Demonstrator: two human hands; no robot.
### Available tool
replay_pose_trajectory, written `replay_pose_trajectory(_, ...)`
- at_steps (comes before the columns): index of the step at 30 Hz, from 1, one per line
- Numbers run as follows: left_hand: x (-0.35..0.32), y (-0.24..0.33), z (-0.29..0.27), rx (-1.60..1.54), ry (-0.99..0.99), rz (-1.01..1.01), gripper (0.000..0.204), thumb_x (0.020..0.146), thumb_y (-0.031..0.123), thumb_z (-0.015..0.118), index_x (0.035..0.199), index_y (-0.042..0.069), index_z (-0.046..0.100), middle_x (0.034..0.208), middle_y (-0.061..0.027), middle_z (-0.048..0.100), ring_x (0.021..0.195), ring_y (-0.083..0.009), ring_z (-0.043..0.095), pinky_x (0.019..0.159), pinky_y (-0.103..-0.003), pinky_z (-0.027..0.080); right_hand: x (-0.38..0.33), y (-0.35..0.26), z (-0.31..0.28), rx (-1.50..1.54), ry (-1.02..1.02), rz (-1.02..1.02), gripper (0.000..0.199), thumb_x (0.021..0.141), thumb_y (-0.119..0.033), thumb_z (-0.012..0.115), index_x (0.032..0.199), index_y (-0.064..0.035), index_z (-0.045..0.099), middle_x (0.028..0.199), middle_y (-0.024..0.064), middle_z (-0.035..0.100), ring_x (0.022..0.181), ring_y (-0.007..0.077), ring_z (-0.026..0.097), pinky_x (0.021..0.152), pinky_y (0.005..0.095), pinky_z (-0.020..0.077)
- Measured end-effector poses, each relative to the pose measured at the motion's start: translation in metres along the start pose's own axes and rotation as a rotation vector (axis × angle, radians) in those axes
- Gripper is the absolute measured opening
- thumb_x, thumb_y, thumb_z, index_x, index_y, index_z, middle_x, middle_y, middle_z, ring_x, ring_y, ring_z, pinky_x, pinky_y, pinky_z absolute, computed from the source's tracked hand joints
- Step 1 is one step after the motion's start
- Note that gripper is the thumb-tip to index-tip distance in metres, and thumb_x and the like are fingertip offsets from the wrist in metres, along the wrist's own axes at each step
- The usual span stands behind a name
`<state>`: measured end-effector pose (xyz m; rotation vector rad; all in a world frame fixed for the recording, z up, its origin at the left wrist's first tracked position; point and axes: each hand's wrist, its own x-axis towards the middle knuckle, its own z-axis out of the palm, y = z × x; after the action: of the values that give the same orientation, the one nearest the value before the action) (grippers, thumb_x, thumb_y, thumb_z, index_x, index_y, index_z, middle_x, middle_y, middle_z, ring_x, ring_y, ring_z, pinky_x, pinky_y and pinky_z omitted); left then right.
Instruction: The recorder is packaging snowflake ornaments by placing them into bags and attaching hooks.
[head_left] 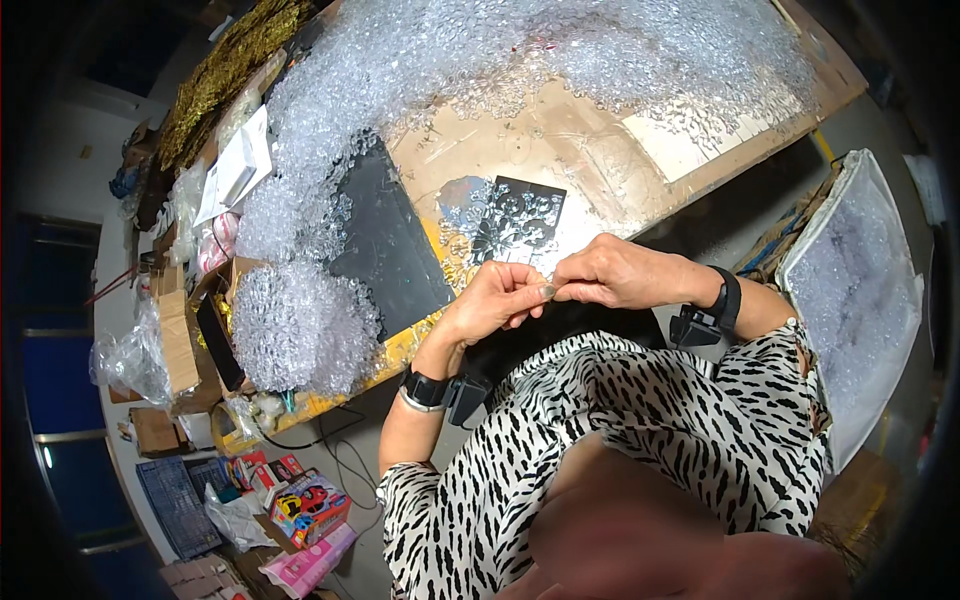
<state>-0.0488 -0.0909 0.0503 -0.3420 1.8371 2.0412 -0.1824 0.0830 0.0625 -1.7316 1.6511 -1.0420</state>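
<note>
My left hand (497,302) and my right hand (622,274) meet just in front of the table's near edge. Both are closed in a pinch, thumbs against fingers, with the fingertips touching. A tiny greyish glint shows where they meet, too small to name. Just beyond them a dark square plate (545,196) lies on the table, with shiny clear plastic pieces (495,228) on and beside it. To its left is a larger black sheet (385,235). A huge heap of clear plastic pieces (420,60) spreads over the table's far side and down its left.
The wooden tabletop (480,140) slants to the upper right. At right stands a white-lined container (850,300) of clear pieces. Cardboard boxes (180,340) crowd the left side. On the floor lie a colourful toy box (312,508) and dark cables (345,455). Gold tinsel-like material (225,85) sits far left.
</note>
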Motion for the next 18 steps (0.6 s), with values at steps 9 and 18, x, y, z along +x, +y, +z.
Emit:
replay_pose_trajectory(9, 0.019, 0.006, -0.018, 0.165, 0.202, 0.173, 0.013, 0.086, 0.014, 0.06, 0.08, 0.002, 0.062, 0.066, 0.003, 0.057, 0.058, -0.0047, 0.05, 0.055, -0.019, 0.042, 0.004, 0.021, -0.003, 0.368, -0.056, 0.298, 0.016, 0.089, -0.015, 0.055, 0.081, -0.0021, 0.06, 0.058, 0.0, 0.056, 0.05, 0.0056, 0.052, 0.048, 0.0204, 0.0425)
replay_pose_trajectory(18, 0.065, 0.002, -0.064, 1.226, 0.741, 0.232, 0.074, 0.064, 0.038, 0.078, 0.121, 0.001, 0.049, 0.107, -0.0163, 0.053, 0.108, -0.033, 0.046, 0.09, -0.045, 0.034, 0.009, 0.047, 0.012, 0.206, 0.005, 0.233, 0.016, 0.088, -0.014, 0.056, 0.079, -0.0001, 0.057, 0.062, 0.0039, 0.057, 0.052, 0.0084, 0.053, 0.052, 0.0243, 0.0436)
